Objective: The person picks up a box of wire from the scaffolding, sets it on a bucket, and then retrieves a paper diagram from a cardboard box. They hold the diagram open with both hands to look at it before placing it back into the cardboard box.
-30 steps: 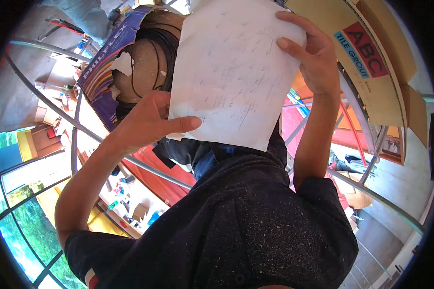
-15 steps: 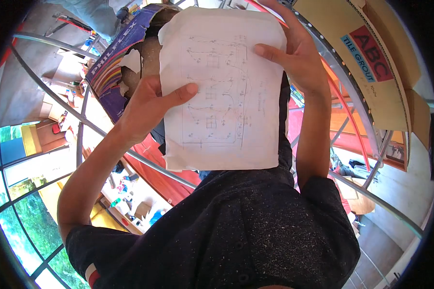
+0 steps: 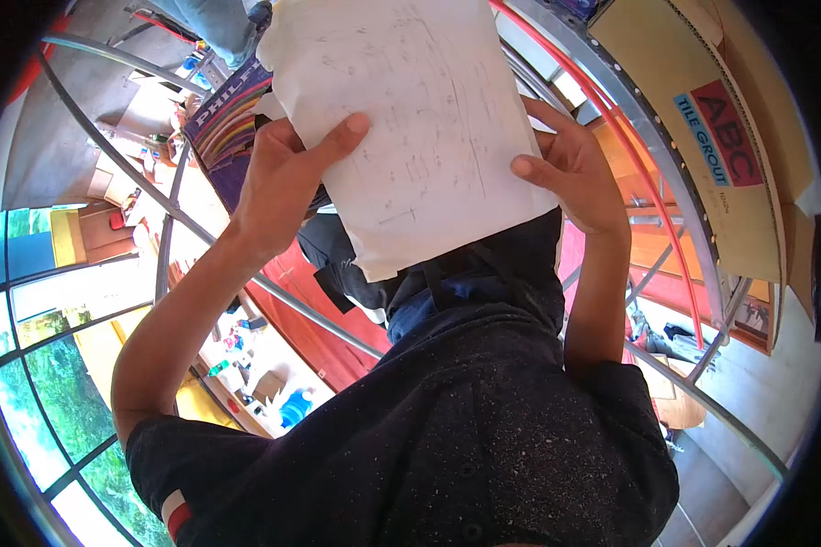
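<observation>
A white sheet of paper (image 3: 420, 109) with a hand-drawn pencil diagram is held up in front of my body, tilted, its top edge cut off by the frame. My left hand (image 3: 283, 178) grips its left edge, thumb on the front and fingers behind. At the right edge is my right hand (image 3: 575, 173), its thumb tip over the paper's margin and its other fingers bent, partly behind the sheet. The pencil lines look faint and blurred. Behind the paper, a purple cardboard box (image 3: 233, 137) with "PHIL" lettering is partly hidden.
Metal scaffold bars (image 3: 119, 178) cross on both sides of me. A brown "ABC Tile Grout" carton (image 3: 702, 128) stands at right, beside a red hose (image 3: 602, 109). Far below lie a cluttered table (image 3: 274, 365) and a red surface (image 3: 310, 305). A person's jeans-clad leg (image 3: 214, 27) shows at upper left.
The paper has shifted up and tilted, uncovering more of my lap. My right hand has slid from near its upper right corner down the right edge; my left hand still holds the left edge.
</observation>
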### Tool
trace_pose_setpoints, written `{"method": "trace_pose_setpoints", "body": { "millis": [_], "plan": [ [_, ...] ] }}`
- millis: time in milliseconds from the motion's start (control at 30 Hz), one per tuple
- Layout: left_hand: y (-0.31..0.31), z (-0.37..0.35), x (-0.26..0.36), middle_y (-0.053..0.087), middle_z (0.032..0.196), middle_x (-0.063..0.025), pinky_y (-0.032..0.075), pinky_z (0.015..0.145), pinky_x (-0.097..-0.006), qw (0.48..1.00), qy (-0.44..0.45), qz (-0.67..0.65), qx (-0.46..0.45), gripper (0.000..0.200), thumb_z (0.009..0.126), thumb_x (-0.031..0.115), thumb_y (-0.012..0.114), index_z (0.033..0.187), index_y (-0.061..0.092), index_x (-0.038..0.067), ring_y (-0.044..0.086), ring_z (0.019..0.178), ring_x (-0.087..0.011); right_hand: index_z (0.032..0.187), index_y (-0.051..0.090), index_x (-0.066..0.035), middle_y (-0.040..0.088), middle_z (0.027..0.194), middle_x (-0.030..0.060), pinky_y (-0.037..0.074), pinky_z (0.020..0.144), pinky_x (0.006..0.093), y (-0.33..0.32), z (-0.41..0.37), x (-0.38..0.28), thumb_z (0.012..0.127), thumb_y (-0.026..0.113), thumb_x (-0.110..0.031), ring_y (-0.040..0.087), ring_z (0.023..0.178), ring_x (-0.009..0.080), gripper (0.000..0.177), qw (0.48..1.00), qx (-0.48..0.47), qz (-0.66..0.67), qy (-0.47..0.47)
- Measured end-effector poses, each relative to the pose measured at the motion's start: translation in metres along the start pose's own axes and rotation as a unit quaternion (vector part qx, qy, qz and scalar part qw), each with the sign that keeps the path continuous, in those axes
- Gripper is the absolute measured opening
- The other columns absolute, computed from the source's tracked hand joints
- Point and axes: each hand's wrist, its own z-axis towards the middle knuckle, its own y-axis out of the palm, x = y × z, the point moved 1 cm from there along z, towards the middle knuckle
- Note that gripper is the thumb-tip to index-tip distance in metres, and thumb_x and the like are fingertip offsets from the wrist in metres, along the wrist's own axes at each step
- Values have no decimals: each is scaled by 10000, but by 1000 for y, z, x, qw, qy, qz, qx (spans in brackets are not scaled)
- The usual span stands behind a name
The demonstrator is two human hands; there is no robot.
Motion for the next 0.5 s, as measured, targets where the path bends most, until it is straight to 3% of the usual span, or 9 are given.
{"method": "trace_pose_setpoints", "body": {
  "millis": [133,300,500],
  "plan": [
    [0,1,0,636,953,-122,478,790,-285,1000,16,-8,8,383,807,227,663,1043,571,-61,612,852,-161,1247,429,5,632,988,192,509,783,321,3,3,-5,764,670,-41,647,861,203,541,999,34,-9,-31],
    [-1,0,1,624,980,-116,459,828,-289,1000,-6,16,8,389,812,230,658,1065,561,-48,594,908,-163,1243,436,-2,633,986,188,503,774,297,1,-1,-8,759,664,-23,642,867,198,535,998,40,-33,-46],
    [4,-1,6,598,1043,-114,453,846,-292,998,-13,-53,19,383,826,214,643,1109,535,-21,574,964,-168,1252,438,-23,642,953,168,497,775,289,-9,-7,-13,768,651,-22,639,871,195,528,996,31,-47,-65]
  ]
}}
